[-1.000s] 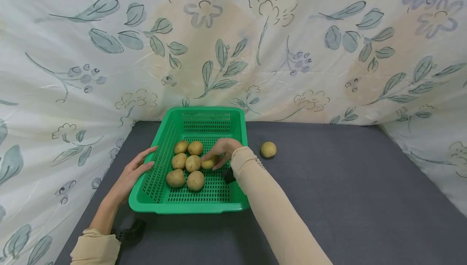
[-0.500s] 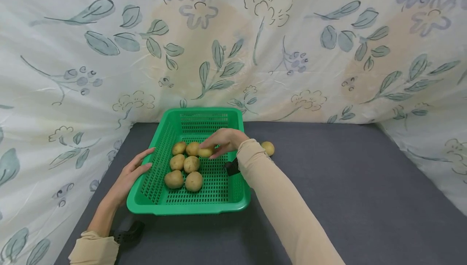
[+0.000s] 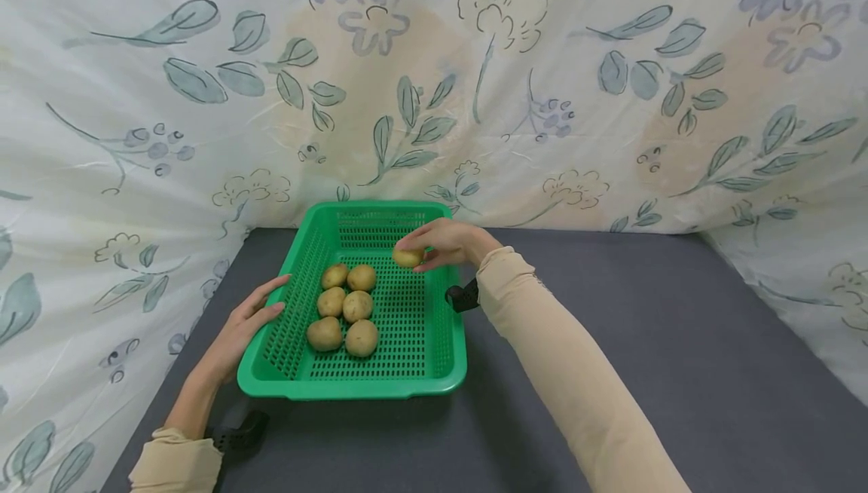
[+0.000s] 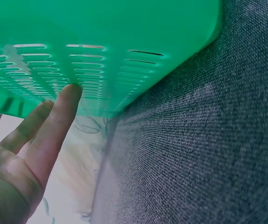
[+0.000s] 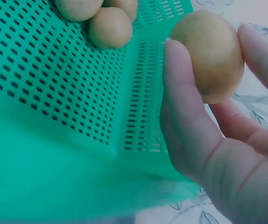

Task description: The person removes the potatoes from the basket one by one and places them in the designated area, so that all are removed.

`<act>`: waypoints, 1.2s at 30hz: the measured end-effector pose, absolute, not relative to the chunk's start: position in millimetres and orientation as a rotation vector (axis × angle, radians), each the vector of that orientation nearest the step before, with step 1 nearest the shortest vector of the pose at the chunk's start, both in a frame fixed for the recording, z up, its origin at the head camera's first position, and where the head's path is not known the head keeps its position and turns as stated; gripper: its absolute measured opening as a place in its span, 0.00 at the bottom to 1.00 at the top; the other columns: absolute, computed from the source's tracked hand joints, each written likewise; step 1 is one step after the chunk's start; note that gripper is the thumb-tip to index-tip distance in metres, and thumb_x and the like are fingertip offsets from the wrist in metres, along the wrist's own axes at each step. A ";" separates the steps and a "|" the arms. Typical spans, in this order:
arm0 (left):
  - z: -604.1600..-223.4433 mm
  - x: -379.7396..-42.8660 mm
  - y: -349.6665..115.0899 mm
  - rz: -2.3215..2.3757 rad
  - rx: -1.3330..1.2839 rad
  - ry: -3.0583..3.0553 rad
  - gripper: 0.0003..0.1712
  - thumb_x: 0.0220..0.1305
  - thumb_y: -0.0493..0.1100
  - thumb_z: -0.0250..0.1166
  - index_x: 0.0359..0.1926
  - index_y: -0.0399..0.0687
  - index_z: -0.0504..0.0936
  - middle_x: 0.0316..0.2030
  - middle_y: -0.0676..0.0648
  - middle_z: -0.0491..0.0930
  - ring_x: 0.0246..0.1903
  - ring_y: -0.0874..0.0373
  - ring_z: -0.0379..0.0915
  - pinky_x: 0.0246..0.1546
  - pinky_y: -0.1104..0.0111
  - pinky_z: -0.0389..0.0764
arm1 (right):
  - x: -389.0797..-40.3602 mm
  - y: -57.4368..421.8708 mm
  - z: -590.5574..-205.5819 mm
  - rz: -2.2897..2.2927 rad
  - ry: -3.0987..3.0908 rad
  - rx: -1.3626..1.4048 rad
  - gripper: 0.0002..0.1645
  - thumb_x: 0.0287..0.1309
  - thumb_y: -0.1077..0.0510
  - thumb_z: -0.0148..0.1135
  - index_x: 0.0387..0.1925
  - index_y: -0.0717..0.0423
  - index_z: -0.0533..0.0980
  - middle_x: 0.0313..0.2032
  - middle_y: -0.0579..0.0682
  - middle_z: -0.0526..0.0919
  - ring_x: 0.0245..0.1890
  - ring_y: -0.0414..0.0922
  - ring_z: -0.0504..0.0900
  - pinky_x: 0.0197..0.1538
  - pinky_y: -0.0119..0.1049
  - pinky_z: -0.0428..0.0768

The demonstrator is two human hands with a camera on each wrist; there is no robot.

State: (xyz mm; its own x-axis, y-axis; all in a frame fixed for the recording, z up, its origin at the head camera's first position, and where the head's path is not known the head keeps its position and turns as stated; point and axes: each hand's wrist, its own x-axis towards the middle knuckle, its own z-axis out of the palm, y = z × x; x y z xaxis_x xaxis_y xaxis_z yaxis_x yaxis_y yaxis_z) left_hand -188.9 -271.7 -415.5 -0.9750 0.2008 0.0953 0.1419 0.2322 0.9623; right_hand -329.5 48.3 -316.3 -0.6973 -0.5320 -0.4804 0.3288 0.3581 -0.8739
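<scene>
My right hand [image 3: 450,240] pinches a potato [image 3: 408,256] between thumb and fingers, raised over the back right part of a green plastic basket [image 3: 359,387]. The right wrist view shows the held potato [image 5: 211,56] near the basket's slotted wall. Several other potatoes [image 3: 358,306] sit grouped on the perforated floor, left of its middle. At the basket's left side is my left hand [image 3: 237,331], its fingertips at the rim. In the left wrist view its straight fingers [image 4: 54,130] lie along the slotted outer wall.
The basket stands on a dark grey cloth-covered table [image 3: 644,342]. Behind and to the left hangs a floral curtain [image 3: 420,86], right up to the table's back edge. A black wrist device [image 3: 463,297] on the right arm overlaps the basket's right rim.
My right hand has lifted the potato from the group and carried it right and back. The single potato on the table is now hidden behind the right arm. The left hand stays put.
</scene>
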 end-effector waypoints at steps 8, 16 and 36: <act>-416.1 -188.1 -270.7 1.908 0.340 2.411 0.31 0.76 0.46 0.45 0.75 0.49 0.50 0.72 0.35 0.37 0.64 0.34 0.49 0.42 0.71 0.77 | -328.9 66.8 -302.5 -1.511 1.878 -0.199 0.24 0.66 0.60 0.57 0.61 0.62 0.68 0.51 0.58 0.71 0.53 0.56 0.74 0.52 0.40 0.77; -415.8 -187.8 -272.1 1.893 0.350 2.431 0.30 0.76 0.46 0.46 0.75 0.49 0.51 0.73 0.36 0.35 0.68 0.33 0.37 0.43 0.76 0.74 | -332.1 83.8 -294.8 -1.588 1.934 -0.186 0.25 0.67 0.61 0.55 0.63 0.63 0.67 0.51 0.58 0.71 0.41 0.50 0.77 0.58 0.46 0.72; -417.1 -190.1 -272.8 1.918 0.363 2.409 0.30 0.76 0.46 0.45 0.75 0.50 0.51 0.72 0.35 0.36 0.65 0.33 0.47 0.43 0.72 0.76 | -337.8 161.5 -321.1 -1.725 2.018 -0.037 0.28 0.70 0.59 0.52 0.65 0.69 0.60 0.50 0.57 0.67 0.43 0.47 0.74 0.58 0.44 0.72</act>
State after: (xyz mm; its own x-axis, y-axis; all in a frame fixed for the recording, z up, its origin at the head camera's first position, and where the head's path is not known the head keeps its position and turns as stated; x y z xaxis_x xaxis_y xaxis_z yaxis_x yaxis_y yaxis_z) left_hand -190.1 -272.8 -417.1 -0.9718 0.2066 0.1132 0.1566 0.2075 0.9656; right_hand -337.8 161.5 -321.1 -0.8837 -0.3237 -0.3380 0.2836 0.2042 -0.9369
